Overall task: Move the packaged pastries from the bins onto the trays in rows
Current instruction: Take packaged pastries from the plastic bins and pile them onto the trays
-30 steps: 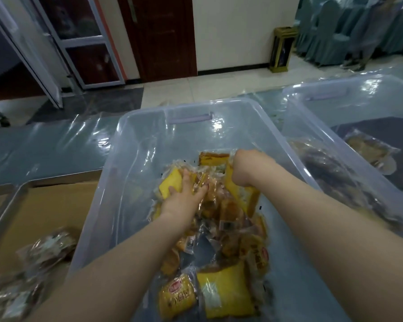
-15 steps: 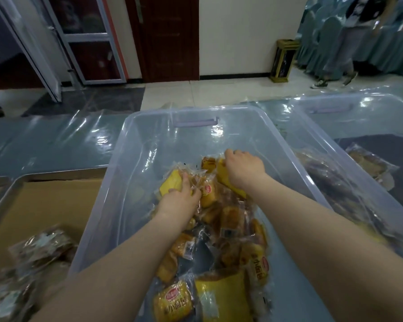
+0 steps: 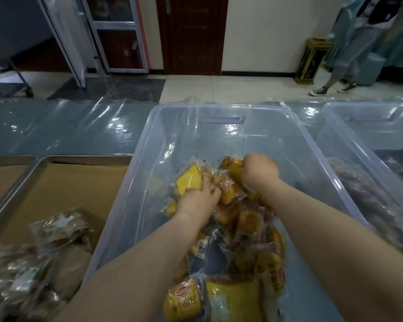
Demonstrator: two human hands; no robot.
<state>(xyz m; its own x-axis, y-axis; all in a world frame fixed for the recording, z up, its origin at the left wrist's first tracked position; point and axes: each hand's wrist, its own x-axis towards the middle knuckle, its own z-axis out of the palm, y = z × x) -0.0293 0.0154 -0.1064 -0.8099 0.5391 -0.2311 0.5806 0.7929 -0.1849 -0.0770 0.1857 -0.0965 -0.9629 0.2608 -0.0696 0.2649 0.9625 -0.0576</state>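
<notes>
Yellow cake under clear film is what both grips have closed on; my left grip has its fingers curled over a yellow packet on the far left of the heap, and my right grip is fisted, knuckles up, round a second yellow packet just beside it; from my end of the feed I cannot tell whether that fist has gathered more than one wrapper; neither packet looks lifted free, both sitting against the heap of pastries; so I judge this the pick-up step, with most of the job ahead; the next move calls for raising both packets straight up so the crinkled film sheds its neighbours, clearing the wall of the clear bin, then swinging left and setting them down flat in a line; the bin holds yellow and orange-brown packets massed from its middle to its near end; to its left stands a metal tray lined with brown card, and at the tray's near end lies a loose cluster of brown wrapped pastries, more piled than rowed as far as I can judge; the edge of another tray shows further left; on the right a second bin holds darker packets, too blurred to name; all stand on a tabletop under glossy film.
</notes>
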